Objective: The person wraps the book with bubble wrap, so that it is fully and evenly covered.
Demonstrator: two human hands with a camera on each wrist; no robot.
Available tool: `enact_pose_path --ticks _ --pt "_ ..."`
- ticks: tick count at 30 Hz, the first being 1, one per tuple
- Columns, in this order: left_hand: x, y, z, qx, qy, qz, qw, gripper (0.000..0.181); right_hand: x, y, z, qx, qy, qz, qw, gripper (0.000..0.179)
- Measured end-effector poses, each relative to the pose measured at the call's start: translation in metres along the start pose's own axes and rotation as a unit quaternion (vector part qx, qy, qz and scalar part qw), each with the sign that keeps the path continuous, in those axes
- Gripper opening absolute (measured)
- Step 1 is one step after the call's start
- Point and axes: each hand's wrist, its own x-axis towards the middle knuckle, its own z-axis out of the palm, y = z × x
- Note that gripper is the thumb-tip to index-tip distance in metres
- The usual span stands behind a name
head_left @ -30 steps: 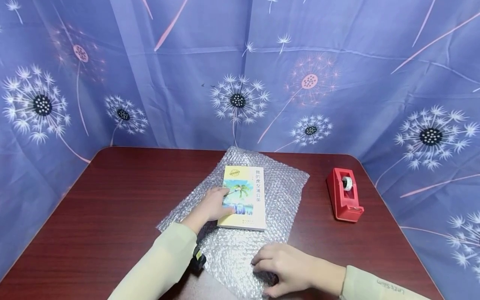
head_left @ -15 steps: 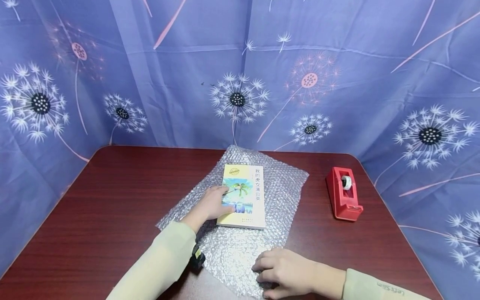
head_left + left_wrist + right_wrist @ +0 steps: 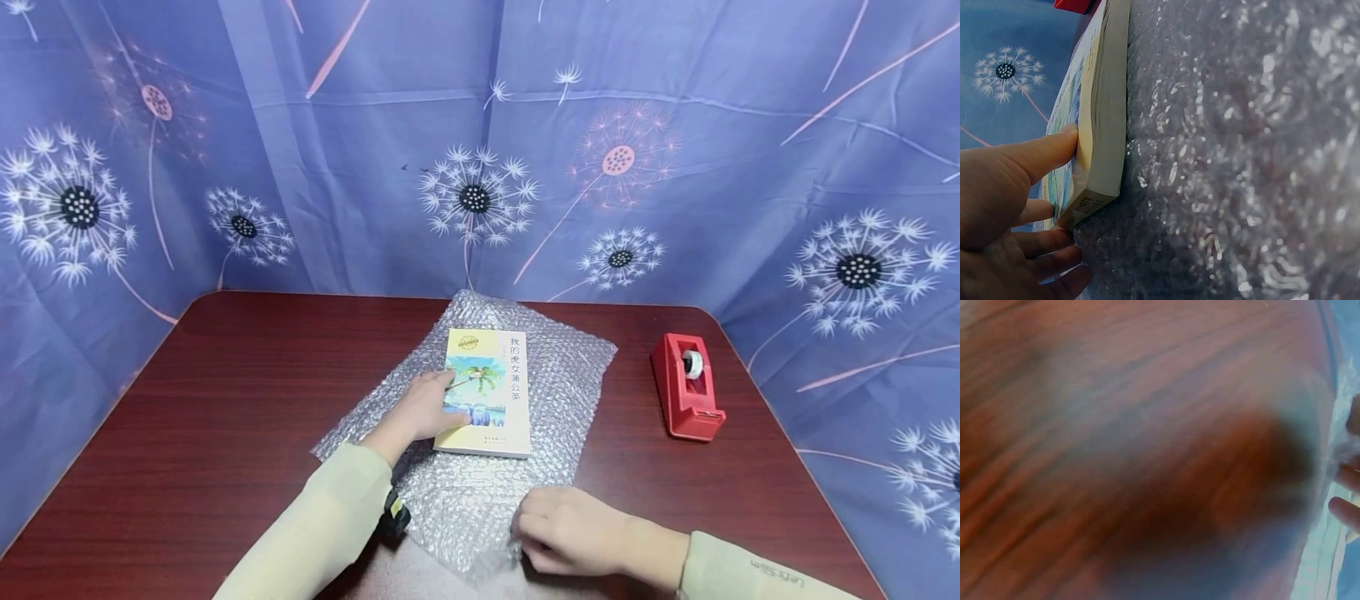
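Note:
A paperback book (image 3: 517, 417) with a yellow and white cover and a palm-tree picture lies on a sheet of bubble wrap (image 3: 570, 367). My left hand (image 3: 420, 408) rests on the book's left side. In the left wrist view, the thumb (image 3: 1054, 150) lies straight on the cover and the other fingers reach its spine side and corner. At the near end of the sheet, my right hand (image 3: 570, 533) has curled fingers and pinches the wrap's edge. Right fingertips (image 3: 1344, 515) show beside the wrap (image 3: 1342, 447) in the right wrist view, partly cut off by the frame.
A red tape dispenser (image 3: 688, 387) with a white roll stands on the right of the dark red wooden table (image 3: 225, 400). A small black object (image 3: 393, 512) sits by the left wrist. A blue dandelion-patterned curtain (image 3: 360, 167) surrounds the table's back and sides.
My right hand's fingers have curled in at the wrap's near edge, and that edge has shifted and lifted slightly. The left hand and the book have stayed in place.

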Motion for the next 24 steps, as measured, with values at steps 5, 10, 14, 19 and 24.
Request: enact_pose_path --ticks 5,10,14,19,24 --pt "0.000 0.000 -0.001 0.003 -0.001 0.004 1.0000 0.084 0.004 0.001 -0.007 0.038 -0.002 0.082 0.9959 0.002" --pt "-0.001 0.001 -0.002 0.005 -0.005 0.008 0.9999 0.083 0.007 0.006 -0.010 0.054 0.003 0.147 0.9877 0.005" --pt "-0.001 0.000 -0.002 0.006 -0.007 0.018 0.9998 0.081 0.011 0.011 -0.011 0.055 0.006 0.196 0.9790 0.006" --pt "-0.004 0.000 -0.006 -0.006 -0.020 0.020 0.9996 0.075 0.018 0.024 -0.013 0.027 0.041 0.237 0.9704 0.005" --pt "-0.006 0.000 -0.009 -0.007 -0.031 0.026 0.9992 0.076 0.023 0.037 -0.013 0.011 0.077 0.269 0.9600 0.005"
